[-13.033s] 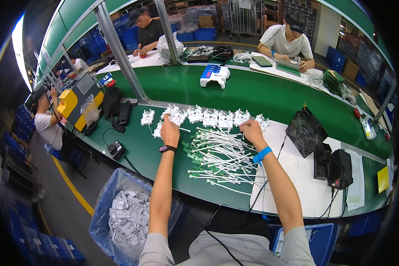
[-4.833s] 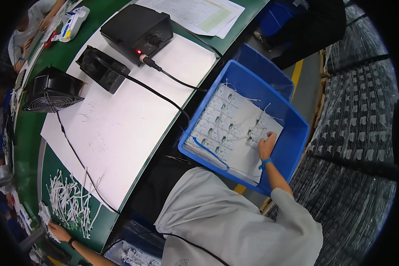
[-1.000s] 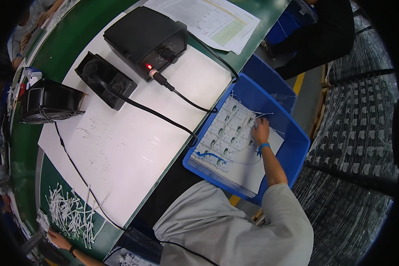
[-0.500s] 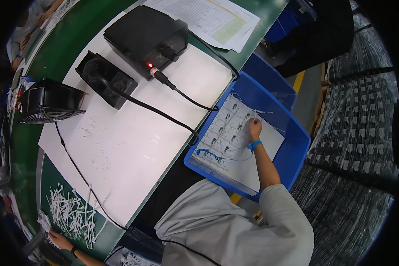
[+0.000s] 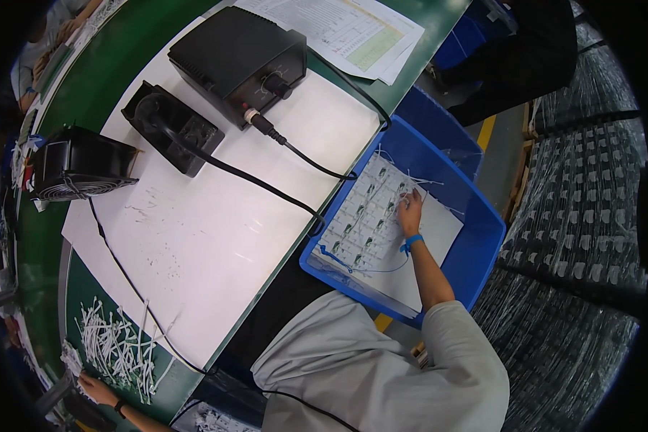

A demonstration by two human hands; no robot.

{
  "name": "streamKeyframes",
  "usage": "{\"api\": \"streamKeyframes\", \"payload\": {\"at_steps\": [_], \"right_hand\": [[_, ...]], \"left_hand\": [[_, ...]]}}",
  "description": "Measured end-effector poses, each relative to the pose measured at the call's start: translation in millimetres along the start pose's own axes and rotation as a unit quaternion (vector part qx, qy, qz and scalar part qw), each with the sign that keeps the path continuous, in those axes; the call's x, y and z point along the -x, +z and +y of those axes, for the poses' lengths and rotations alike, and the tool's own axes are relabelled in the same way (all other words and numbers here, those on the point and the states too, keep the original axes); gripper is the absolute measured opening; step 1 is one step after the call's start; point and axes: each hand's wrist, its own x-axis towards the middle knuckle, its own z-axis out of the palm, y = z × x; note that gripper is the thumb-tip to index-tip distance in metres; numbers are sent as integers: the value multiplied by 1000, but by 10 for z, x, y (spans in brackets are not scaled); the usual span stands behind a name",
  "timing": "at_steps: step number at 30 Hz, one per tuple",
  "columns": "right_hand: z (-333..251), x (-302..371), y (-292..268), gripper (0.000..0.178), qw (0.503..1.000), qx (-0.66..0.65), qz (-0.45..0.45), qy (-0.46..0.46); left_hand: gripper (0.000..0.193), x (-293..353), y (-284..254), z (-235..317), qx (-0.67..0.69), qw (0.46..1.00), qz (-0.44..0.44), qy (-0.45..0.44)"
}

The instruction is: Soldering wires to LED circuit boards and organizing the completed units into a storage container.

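Note:
My right hand (image 5: 410, 213), with a blue strap on its wrist, is over a white sheet (image 5: 439, 229) inside a blue bin (image 5: 479, 245). Its fingers are pinched on what looks like a thin white cable (image 5: 426, 181). Rows of small green-and-white pieces (image 5: 379, 207) lie on the sheet beside the hand. A blue cord (image 5: 378, 271) trails from the strap across the sheet. Far off at the lower left, my left hand (image 5: 99, 391) appears closed on a bunch of white cables (image 5: 70, 358), next to a loose pile of short white cables (image 5: 119, 349).
On the white mat (image 5: 209, 237) stand a black control box (image 5: 230, 61) with a knob, a black iron holder (image 5: 173, 129) and a black fan (image 5: 83, 165). Black cords cross the mat. Papers (image 5: 360, 36) lie at the back. Wrapped stacks (image 5: 576, 209) stand to the right.
My right hand has shifted slightly left and its fingers have loosened a little. The blue cord has slid across the sheet. The red light on the control box has gone out. My left hand stays put.

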Motion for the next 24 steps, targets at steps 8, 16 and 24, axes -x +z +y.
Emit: {"api": "streamKeyframes", "payload": {"at_steps": [8, 16, 24], "right_hand": [[-173, 78, -13, 47, 996, 75, -31, -26], [-225, 89, -182, 58, 984, 123, -99, -86], [63, 536, -772, 57, 998, -12, 29, 45]], "left_hand": [[42, 7, -56, 42, -17, 1000, 0, 0], [42, 50, -65, 276, -24, 999, -6, -35], [42, 39, -54, 237, -32, 999, -7, -24]]}}
